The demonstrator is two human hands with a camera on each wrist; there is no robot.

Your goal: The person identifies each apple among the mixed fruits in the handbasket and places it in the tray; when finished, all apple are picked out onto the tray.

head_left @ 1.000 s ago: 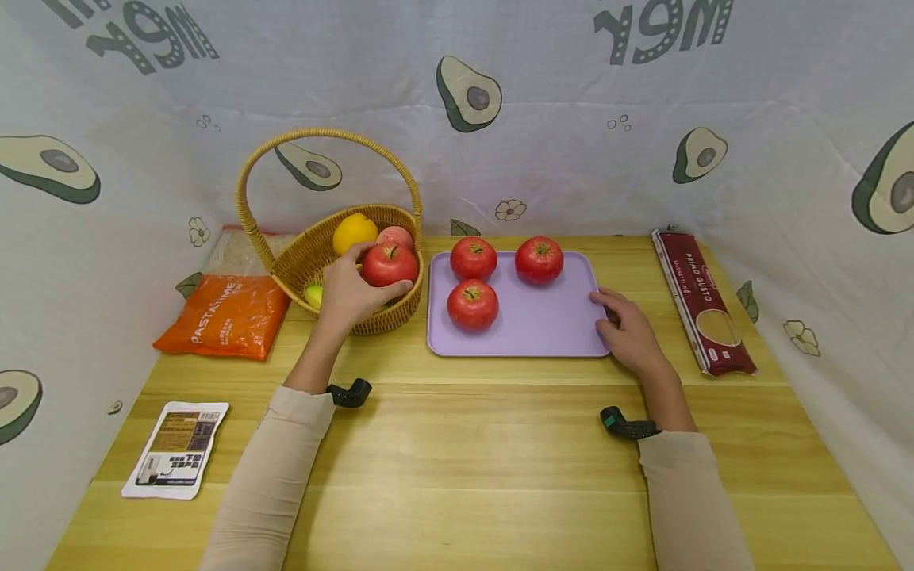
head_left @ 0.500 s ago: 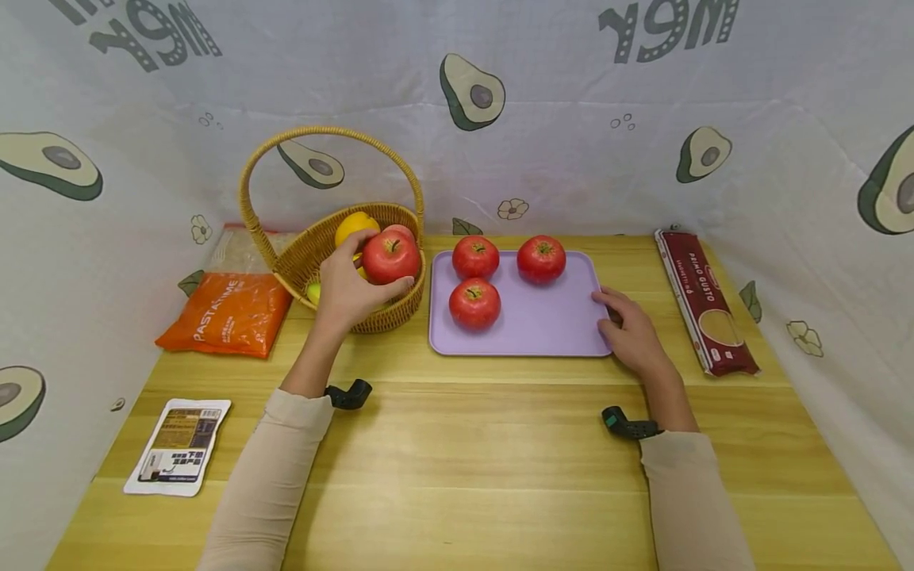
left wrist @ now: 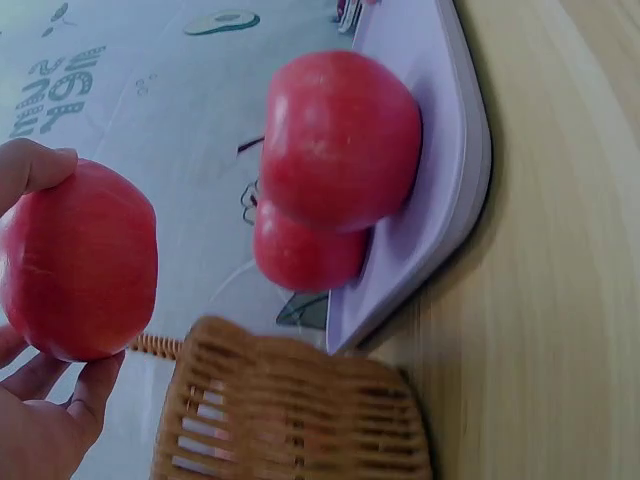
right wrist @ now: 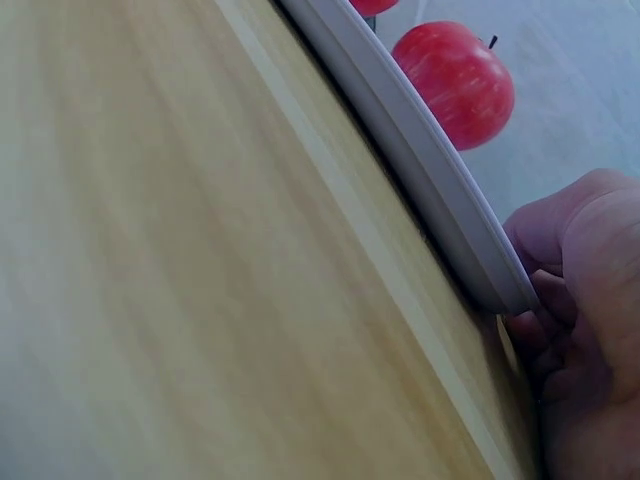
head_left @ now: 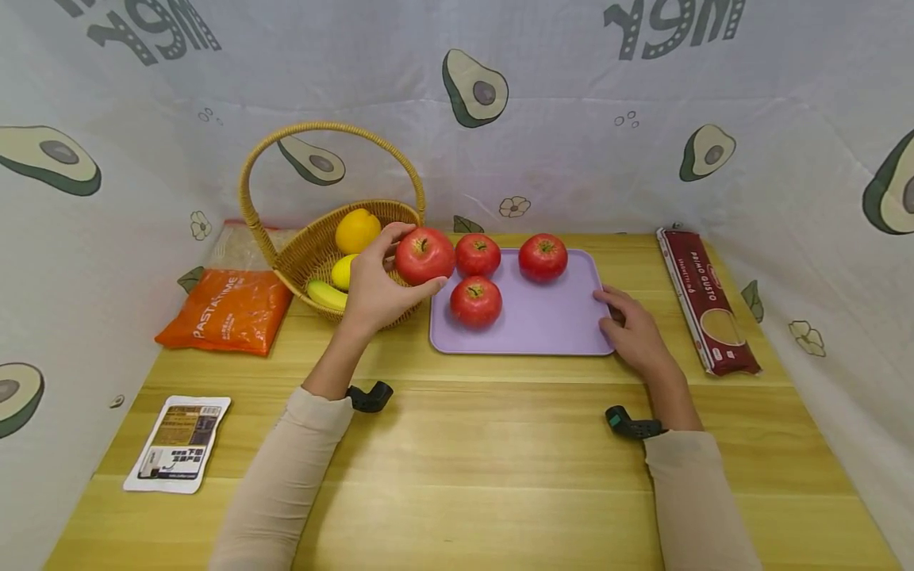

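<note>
My left hand (head_left: pixel 378 289) holds a red apple (head_left: pixel 425 256) between thumb and fingers, raised over the right rim of the wicker basket (head_left: pixel 303 252). In the left wrist view the held apple (left wrist: pixel 82 262) is up clear of the basket's side (left wrist: pixel 290 400). A lilac tray (head_left: pixel 550 317) carries three more red apples: one at back left (head_left: pixel 478 254), one in front of it (head_left: pixel 476 302), one at back centre (head_left: pixel 543 258). My right hand (head_left: pixel 631 329) grips the tray's right edge, its fingers curled at the rim in the right wrist view.
Inside the basket lie a yellow-orange fruit (head_left: pixel 357 231), a yellow lemon-like fruit (head_left: pixel 343 272) and a yellow-green banana-like fruit (head_left: pixel 326 296); its tall handle (head_left: pixel 328 125) arches above. An orange pasta bag (head_left: pixel 224 313) and a white pouch (head_left: pixel 178 444) lie left, a spaghetti pack (head_left: pixel 707 301) right.
My left hand has lifted the apple out of the basket and carried it right, towards the tray. The fruit beneath shows more now. My right hand stays at the tray's edge.
</note>
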